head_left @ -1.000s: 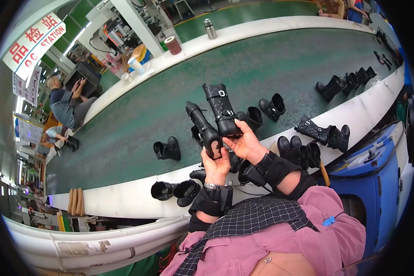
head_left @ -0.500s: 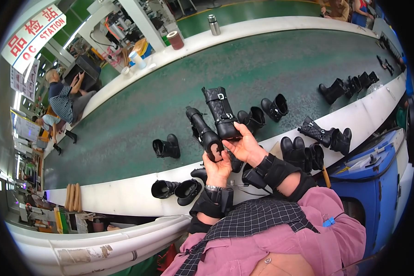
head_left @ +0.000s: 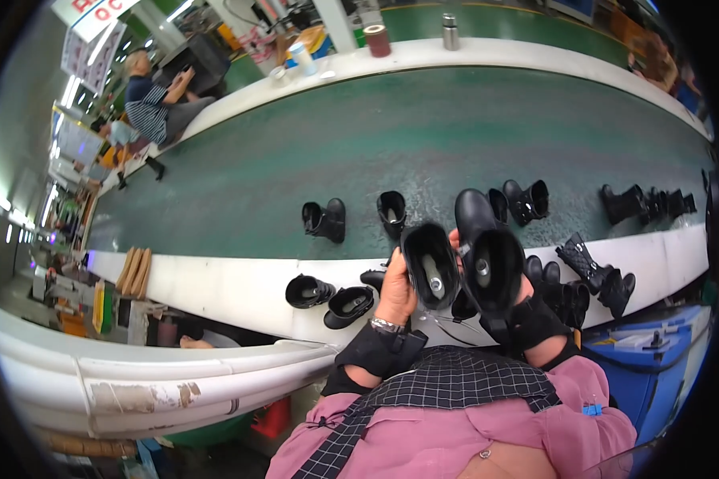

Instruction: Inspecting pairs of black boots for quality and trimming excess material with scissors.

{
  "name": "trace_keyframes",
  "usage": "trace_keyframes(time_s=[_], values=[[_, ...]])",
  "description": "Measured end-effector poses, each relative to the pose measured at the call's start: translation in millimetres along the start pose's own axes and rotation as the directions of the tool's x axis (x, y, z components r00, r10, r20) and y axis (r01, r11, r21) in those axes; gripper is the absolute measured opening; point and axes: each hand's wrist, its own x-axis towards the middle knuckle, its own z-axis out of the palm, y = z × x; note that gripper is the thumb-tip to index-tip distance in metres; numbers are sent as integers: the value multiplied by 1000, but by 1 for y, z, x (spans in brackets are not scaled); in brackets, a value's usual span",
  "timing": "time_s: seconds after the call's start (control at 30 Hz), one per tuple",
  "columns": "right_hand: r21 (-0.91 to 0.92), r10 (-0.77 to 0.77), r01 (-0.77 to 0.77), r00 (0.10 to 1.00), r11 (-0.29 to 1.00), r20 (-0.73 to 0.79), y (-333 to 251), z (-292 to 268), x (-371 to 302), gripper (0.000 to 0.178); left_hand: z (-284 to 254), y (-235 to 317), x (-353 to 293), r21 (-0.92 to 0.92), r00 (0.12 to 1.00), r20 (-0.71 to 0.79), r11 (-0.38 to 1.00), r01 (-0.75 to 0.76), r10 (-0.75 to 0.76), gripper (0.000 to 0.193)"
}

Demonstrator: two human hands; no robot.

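Observation:
My left hand [head_left: 395,291] is closed round one side of a black boot [head_left: 430,267], whose shaft opening faces up toward me. A second black boot [head_left: 477,214] is in my right hand [head_left: 526,289], toe pointing away and its opening also facing me. Pale insoles with a small shiny round spot show inside both. Most of my right hand is hidden behind its boot; only fingertips and the outer edge of the palm show. The two boots are side by side above the near edge of the green conveyor belt [head_left: 256,191].
Short black boots [head_left: 324,220] stand along the belt, with more boots [head_left: 350,306] on the white ledge [head_left: 216,275]. Tan rolls [head_left: 134,271] lie at left. A blue cart [head_left: 647,359] is at right. Across the belt are a steel flask [head_left: 450,32] and a seated person [head_left: 156,104].
Both boots have been turned over from soles toward me to openings toward me. My hands have come closer and shifted right in the view, which has itself swung.

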Motion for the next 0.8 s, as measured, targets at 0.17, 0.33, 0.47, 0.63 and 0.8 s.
trace_keyframes(time_s=[0.17, 0.33, 0.47, 0.63, 0.8], values=[[-53, 117, -126, 983, 991, -139, 17, -22, -3, 57, -22, -25, -22, -262, 994, 32, 958, 112, -107, 43], [37, 138, -134, 982, 990, -130, 20, -32, 0, 44, -50, 13, -78, 994, 990, -49, -108, 34, -135, 42], [35, 67, -59, 953, 998, -295, 22, -23, 2, 42, -4, 8, -57, 351, 999, -32, 936, 28, -18, 59], [78, -78, 89, 987, 993, -140, 3, -20, -25, 40, 51, 25, -53, 810, 924, 267, 584, -61, -275, 66], [119, -215, 222, 974, 968, -67, -20, -11, -64, 40, 62, 16, -10, 903, 906, 416, 151, -402, -75, 47]])
